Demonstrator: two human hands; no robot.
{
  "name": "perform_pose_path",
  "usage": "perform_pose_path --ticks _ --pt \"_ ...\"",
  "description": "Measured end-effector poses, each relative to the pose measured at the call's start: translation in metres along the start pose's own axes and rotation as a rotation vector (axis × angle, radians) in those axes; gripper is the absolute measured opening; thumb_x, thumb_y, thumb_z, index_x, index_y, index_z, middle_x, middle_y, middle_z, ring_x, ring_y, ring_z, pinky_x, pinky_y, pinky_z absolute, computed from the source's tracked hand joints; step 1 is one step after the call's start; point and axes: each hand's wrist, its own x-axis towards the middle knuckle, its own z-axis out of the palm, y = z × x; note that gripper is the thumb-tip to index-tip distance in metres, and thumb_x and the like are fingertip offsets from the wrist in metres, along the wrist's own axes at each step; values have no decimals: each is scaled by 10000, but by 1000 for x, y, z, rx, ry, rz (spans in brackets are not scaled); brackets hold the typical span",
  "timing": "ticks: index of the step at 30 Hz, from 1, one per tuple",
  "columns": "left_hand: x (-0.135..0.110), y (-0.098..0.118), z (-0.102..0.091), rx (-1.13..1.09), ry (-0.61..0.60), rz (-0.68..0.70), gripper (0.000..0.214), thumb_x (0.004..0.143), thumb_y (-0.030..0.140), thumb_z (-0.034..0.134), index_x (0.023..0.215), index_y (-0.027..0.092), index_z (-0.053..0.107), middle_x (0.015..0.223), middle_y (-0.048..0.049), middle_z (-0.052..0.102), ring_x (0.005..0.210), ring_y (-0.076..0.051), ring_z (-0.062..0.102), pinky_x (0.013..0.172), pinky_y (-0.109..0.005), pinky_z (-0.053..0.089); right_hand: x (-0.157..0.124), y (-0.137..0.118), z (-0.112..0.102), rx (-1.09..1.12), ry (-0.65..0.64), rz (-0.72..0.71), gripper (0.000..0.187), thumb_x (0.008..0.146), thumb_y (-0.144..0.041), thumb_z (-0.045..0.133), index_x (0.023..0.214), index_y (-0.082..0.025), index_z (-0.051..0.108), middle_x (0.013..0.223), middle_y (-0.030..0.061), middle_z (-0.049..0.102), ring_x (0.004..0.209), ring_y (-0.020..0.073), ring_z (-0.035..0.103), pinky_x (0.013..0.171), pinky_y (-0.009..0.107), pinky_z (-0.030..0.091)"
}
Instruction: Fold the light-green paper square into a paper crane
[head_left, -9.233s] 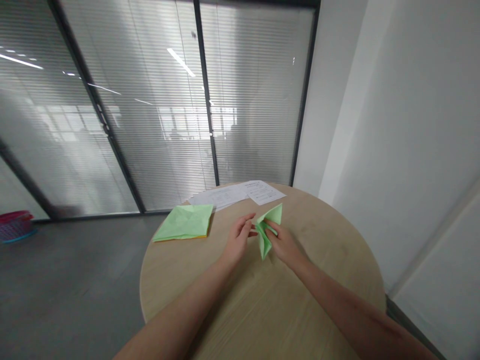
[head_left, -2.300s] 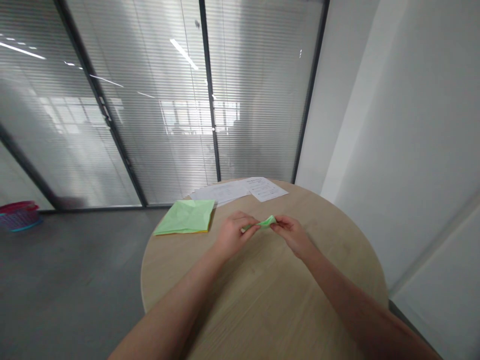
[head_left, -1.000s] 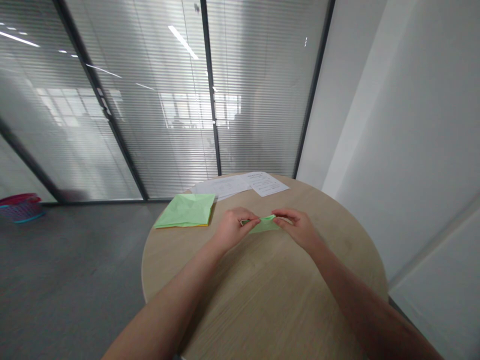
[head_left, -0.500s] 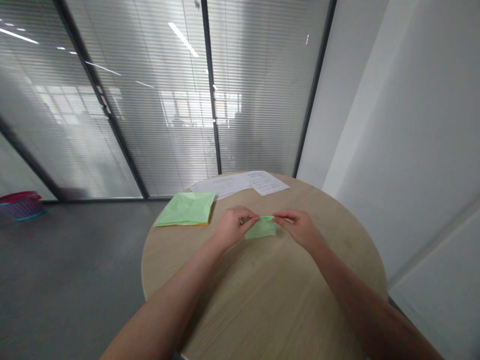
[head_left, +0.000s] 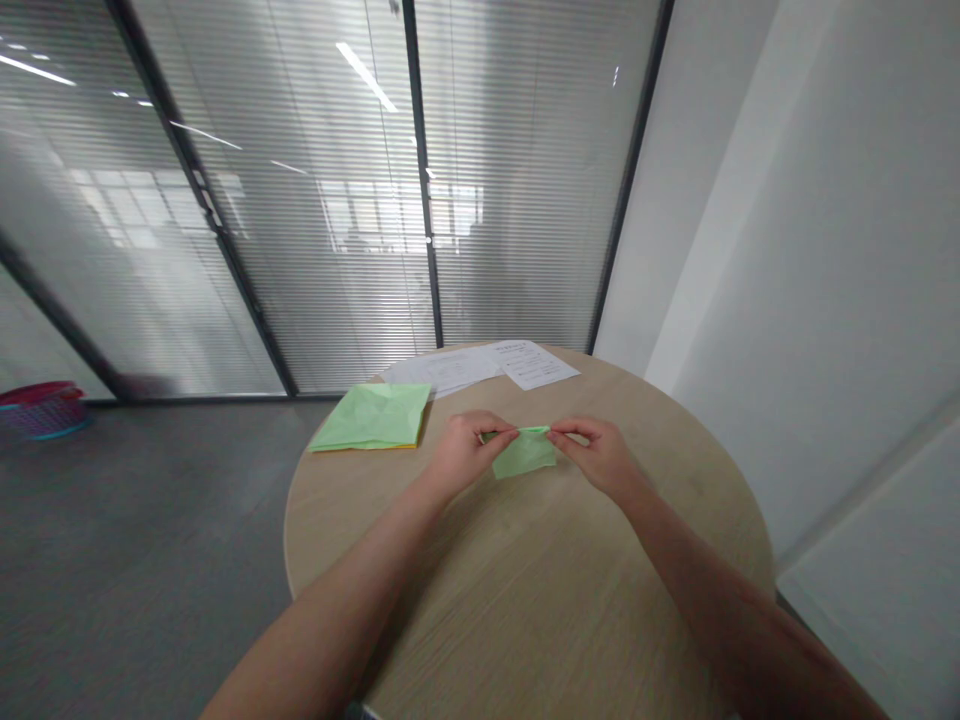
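Observation:
A small piece of light green paper (head_left: 525,455) is stretched between my hands, its upper edge folded into a narrow strip and its lower part hanging toward me. My left hand (head_left: 469,450) pinches the left end of that folded edge between thumb and fingers. At the right end, my right hand (head_left: 596,455) pinches the same edge between thumb and fingertips. Parts of the paper behind the left fingers are hidden. Farther left lies a stack of green paper sheets (head_left: 375,415), with a yellow-orange layer showing along its near edge.
Printed white sheets (head_left: 536,363) lie at the far edge of the round wooden table (head_left: 510,600). Behind it stands a glass partition with blinds (head_left: 510,270); a white wall (head_left: 840,300) rises at the right. A red and blue basket (head_left: 45,412) sits on the floor at far left.
The hanging part of the green paper has shifted slightly to the right and tilted. Both hands keep their pinch and have barely moved.

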Motion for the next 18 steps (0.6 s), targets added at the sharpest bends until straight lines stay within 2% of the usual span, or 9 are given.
perform_pose_path --ticks 6,11,13,16,18 --pt "1 -2 1 -43 -4 -80 149 873 261 662 834 188 786 826 -52 771 748 -171 689 692 -271 491 1 -4 -1 -18 37 -51 184 799 -406 724 790 -230 780 819 68 772 762 224 716 753 352 571" --pt "1 -5 3 -88 -40 -212 165 873 289 655 854 193 788 809 -39 772 727 -179 691 649 -268 499 1 -3 2 -29 60 -56 172 803 -380 713 786 -219 771 809 70 768 756 220 715 751 348 576" --pt "1 -3 2 -49 -37 -189 148 863 277 667 901 197 786 858 -44 777 766 -184 695 677 -275 511 0 -2 4 -36 56 -45 173 807 -376 706 795 -214 768 805 70 766 747 219 714 734 342 578" --pt "0 6 1 25 -25 -58 162 850 265 695 974 199 776 943 -61 776 847 -192 695 755 -295 521 -1 -3 6 -57 36 -67 160 815 -362 702 804 -215 764 807 66 765 745 215 712 731 335 573" --pt "-1 12 0 52 -35 14 137 860 259 691 950 200 775 919 -61 774 851 -192 691 780 -306 517 -3 -6 8 -69 12 -96 150 823 -354 700 804 -220 764 811 63 764 751 211 710 739 330 570"
